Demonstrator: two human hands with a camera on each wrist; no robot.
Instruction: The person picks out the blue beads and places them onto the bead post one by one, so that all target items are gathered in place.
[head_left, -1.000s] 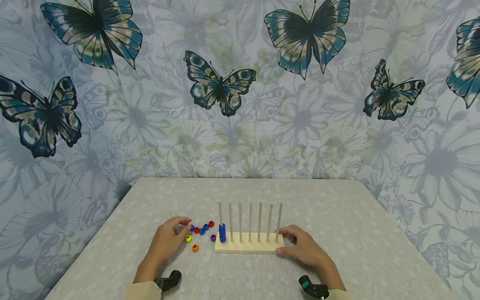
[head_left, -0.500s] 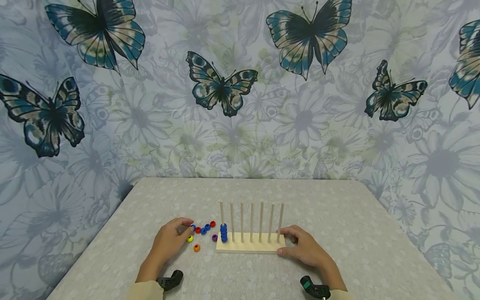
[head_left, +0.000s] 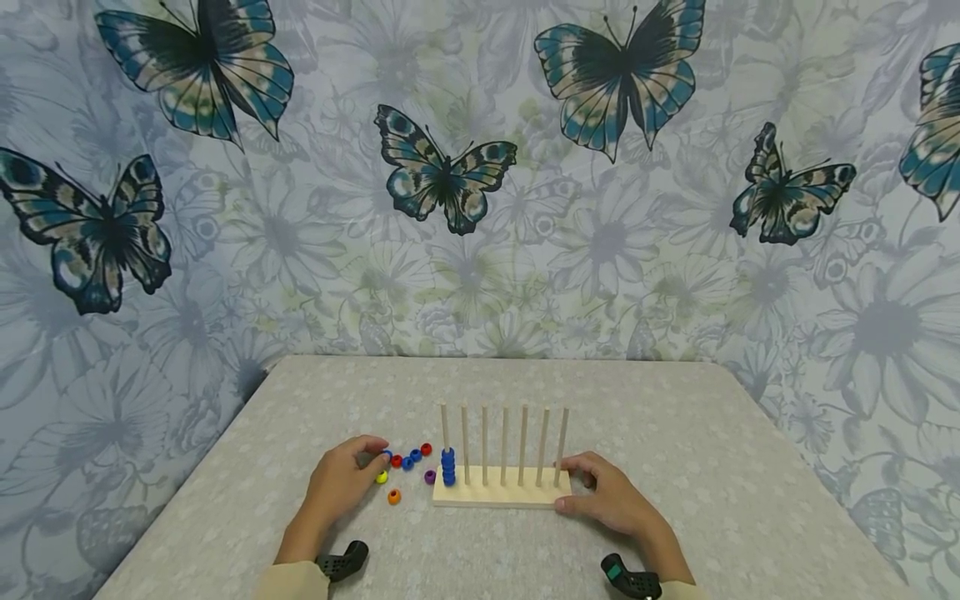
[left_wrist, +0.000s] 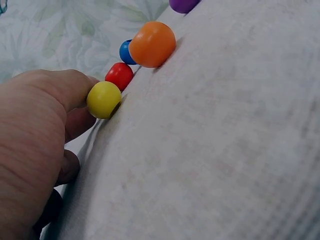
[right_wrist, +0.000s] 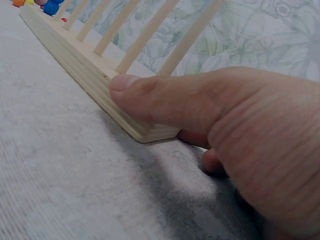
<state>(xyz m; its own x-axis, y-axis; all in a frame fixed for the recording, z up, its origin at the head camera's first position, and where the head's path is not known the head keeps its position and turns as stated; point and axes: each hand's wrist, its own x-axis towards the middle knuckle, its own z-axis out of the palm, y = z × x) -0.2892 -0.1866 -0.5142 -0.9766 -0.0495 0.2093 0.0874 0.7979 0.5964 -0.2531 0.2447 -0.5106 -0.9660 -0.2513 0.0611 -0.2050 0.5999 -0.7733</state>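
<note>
A wooden peg stand (head_left: 501, 497) with a row of upright pegs stands on the table, its leftmost peg carrying a stack of blue beads (head_left: 448, 467). My right hand (head_left: 609, 493) grips the stand's right end, thumb along the front edge and fingers behind. Left of the stand, my left hand (head_left: 343, 479) pinches a blue bead (head_left: 387, 455) between thumb and index finger; the bead is partly covered. In the left wrist view a yellow bead (left_wrist: 104, 100) hides those fingertips. Close by lie a red bead (head_left: 397, 461) and an orange bead (head_left: 394, 497).
Two more blue beads and another red bead (head_left: 426, 449) trail off toward the stand. A purple bead (head_left: 430, 477) lies just beside the stand's left end. The cloth-covered table (head_left: 637, 400) reaches back to a butterfly-patterned wall (head_left: 480, 292).
My left fingers have moved slightly right and closed in around the blue bead. The right hand keeps its grip on the stand. The whole head view has shifted a little.
</note>
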